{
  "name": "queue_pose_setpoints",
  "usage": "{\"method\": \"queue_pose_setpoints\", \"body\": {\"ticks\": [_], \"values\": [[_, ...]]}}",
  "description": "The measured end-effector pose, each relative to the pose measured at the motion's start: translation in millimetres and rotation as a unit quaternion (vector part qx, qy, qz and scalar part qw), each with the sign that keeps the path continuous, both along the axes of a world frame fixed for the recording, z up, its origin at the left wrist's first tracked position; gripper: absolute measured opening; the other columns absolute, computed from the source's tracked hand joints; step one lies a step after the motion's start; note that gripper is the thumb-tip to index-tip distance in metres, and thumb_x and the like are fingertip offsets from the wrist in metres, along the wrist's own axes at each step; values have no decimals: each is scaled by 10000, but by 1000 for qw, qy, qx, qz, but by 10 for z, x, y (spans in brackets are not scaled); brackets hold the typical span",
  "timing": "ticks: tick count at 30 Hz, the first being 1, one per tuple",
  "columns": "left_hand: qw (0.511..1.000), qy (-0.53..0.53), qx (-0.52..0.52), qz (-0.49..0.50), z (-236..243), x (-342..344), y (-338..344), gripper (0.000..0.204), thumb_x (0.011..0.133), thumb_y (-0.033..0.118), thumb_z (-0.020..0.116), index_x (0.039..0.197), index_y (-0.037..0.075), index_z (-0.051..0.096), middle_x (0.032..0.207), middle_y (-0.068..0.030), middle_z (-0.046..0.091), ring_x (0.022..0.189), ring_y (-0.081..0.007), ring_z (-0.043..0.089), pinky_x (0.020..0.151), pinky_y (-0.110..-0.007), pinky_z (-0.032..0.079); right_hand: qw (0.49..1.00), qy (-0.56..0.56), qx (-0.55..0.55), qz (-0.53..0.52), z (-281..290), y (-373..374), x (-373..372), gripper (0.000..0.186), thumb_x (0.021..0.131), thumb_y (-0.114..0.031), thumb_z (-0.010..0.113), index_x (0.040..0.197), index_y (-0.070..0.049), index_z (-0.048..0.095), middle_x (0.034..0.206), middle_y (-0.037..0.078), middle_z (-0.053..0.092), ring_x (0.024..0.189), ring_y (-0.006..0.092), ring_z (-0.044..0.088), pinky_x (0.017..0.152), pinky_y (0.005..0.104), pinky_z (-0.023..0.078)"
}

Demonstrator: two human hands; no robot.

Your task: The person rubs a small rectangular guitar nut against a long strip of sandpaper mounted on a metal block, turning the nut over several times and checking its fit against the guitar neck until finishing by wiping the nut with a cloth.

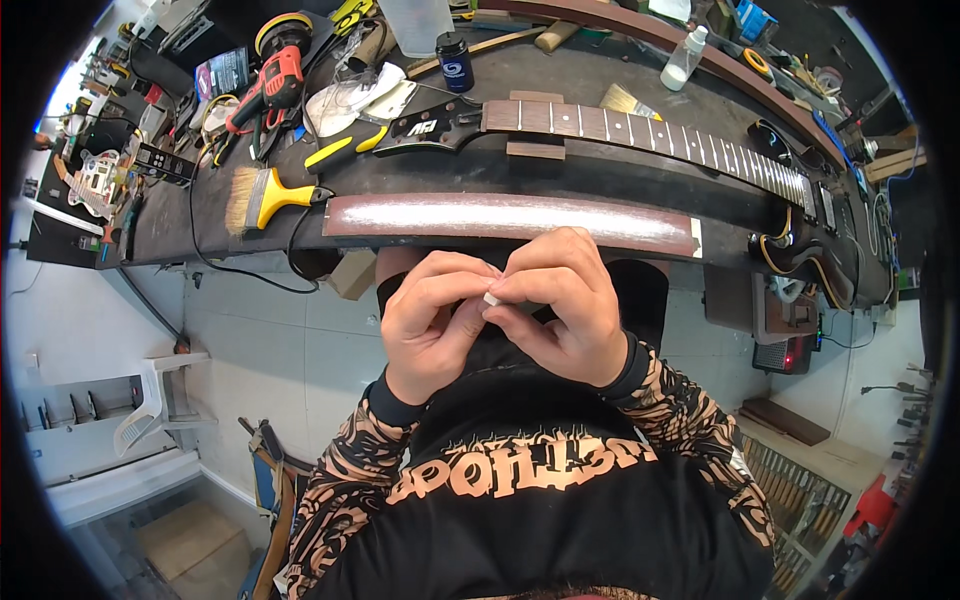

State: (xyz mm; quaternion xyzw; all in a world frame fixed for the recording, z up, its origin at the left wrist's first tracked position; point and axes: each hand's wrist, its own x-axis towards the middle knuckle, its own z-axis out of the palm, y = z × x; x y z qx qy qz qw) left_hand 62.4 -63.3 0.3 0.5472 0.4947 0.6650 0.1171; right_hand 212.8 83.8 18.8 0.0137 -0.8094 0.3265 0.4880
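Note:
My left hand [432,318] and my right hand [562,305] meet in front of my chest, just off the bench's near edge. Their fingertips pinch a small white piece [491,298] between them; most of it is hidden by the fingers. Right beyond my hands lies a long reddish-brown sanding strip [375,216], its middle whitened with dust. Behind that strip an electric guitar stretches across the bench, its fretted neck [650,132] propped on a wooden block [536,150] and its black headstock [427,127] pointing left.
A wide brush [268,198] with a yellow handle lies left of the strip, near a yellow-handled tool [345,150]. A red sander [275,80], a dark blue canister [454,62] and a clear bottle [684,60] stand farther back. A black cable [225,265] hangs over the bench edge.

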Motion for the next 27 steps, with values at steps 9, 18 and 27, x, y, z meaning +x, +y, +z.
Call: {"method": "queue_pose_setpoints", "body": {"ticks": [9, 18, 27], "values": [[985, -150, 49, -68, -126, 227, -65, 313, 1130, -152, 760, 1403, -7, 719, 1371, -170, 769, 1119, -157, 754, 985, -283, 629, 1000, -3, 13, -22, 79, -73, 163, 402, 885, -66, 1014, 1234, -121, 822, 1099, 28, 767, 940, 266, 723, 857, 430, 530], [967, -239, 18, -91, 17, 452, -95, 235, 1124, -136, 783, 1336, -36, 768, 1323, -149, 795, 1128, -134, 745, 997, -286, 624, 999, 1, 12, -49, 198, -201, 301, 406, 855, -49, 1020, 1220, -122, 855, 1103, 39, 759, 967, 275, 713, 858, 432, 559], [958, -247, 55, -134, 86, 404, 8, 183, 1132, -123, 759, 1289, -27, 749, 1327, -226, 803, 1218, -261, 811, 1077, -399, 707, 999, -2, -3, -49, 268, -135, 426, 422, 856, -37, 1030, 1231, -129, 861, 1094, 30, 749, 940, 258, 704, 845, 423, 549]]}}
